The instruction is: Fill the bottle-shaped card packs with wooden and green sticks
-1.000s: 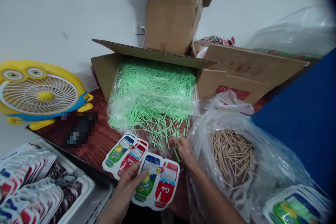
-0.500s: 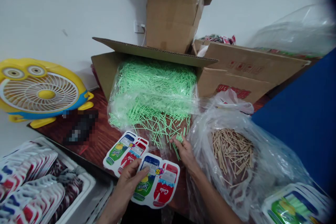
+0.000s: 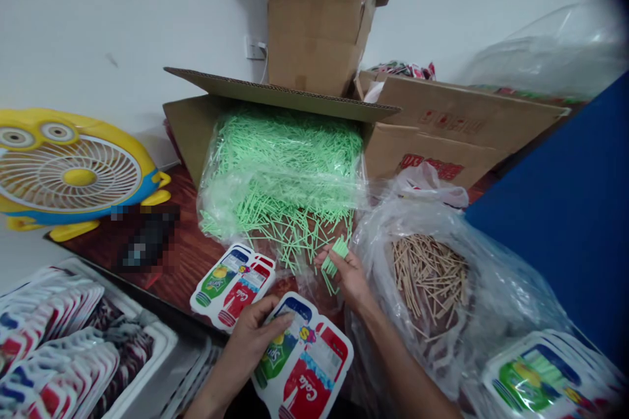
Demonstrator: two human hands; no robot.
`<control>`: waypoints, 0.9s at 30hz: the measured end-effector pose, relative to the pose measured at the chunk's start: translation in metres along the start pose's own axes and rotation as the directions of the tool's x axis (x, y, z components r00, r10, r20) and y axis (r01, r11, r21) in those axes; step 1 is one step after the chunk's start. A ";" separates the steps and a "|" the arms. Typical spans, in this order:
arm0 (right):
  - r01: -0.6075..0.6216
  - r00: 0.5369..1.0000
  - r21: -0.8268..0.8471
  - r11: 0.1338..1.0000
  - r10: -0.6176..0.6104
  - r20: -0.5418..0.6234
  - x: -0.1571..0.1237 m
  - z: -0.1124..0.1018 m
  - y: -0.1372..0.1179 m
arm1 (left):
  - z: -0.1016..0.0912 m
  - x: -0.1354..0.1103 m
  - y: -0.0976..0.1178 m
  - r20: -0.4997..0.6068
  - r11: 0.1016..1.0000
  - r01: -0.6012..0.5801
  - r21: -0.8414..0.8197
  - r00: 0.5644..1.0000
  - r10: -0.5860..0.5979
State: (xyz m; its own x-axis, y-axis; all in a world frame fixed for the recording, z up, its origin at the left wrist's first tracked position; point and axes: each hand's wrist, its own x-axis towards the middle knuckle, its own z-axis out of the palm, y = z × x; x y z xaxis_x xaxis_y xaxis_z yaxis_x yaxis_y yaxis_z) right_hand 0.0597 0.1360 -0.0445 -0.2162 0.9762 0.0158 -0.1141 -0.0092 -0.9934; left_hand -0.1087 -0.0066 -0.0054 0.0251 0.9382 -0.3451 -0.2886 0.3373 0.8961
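Green sticks (image 3: 337,250) pinched in right hand (image 3: 350,273) fingers (image 3: 326,254), left hand (image 3: 256,338) gripping card (image 3: 307,360)

We get soft, even light, bright on the white wall (image 3: 98,13); the cardboard box (image 3: 317,33) shadows it faintly. The clear bag of green sticks (image 3: 275,177) glints, edges smear, and the top right corner is dark.

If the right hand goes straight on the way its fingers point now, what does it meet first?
Probably the green sticks spilling from the clear bag just ahead. The right hand itself pinches a few of them; depth is unclear.
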 end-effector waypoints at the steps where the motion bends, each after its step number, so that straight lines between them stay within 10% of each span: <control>1: 0.017 1.000 -0.033 0.999 -0.017 -0.008 -0.001 0.000 0.001 | 0.000 0.002 -0.002 -0.013 1.000 -0.004 0.000 1.000 0.004; 11: 0.036 0.998 -0.108 0.994 -0.042 -0.048 -0.005 -0.001 0.011 | -0.002 0.002 -0.009 -0.092 0.999 0.041 -0.031 0.995 -0.043; 19: -0.064 0.991 0.576 0.815 0.122 -0.063 -0.029 0.015 -0.038 | 0.013 0.011 0.003 -0.039 0.999 0.037 -0.009 0.999 -0.037; 27: -0.131 0.971 0.648 0.750 0.231 -0.070 -0.060 0.032 -0.052 | 0.021 0.014 0.004 0.034 0.998 0.070 0.003 0.997 -0.070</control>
State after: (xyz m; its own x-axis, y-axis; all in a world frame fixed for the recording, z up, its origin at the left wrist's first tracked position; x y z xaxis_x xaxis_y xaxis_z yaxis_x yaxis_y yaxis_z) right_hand 0.0476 0.0710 0.0095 -0.1680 0.9606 -0.2216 -0.6859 -0.2754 -0.6736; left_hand -0.0897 0.0099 -0.0008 0.0777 0.9145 -0.3970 -0.2833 0.4021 0.8707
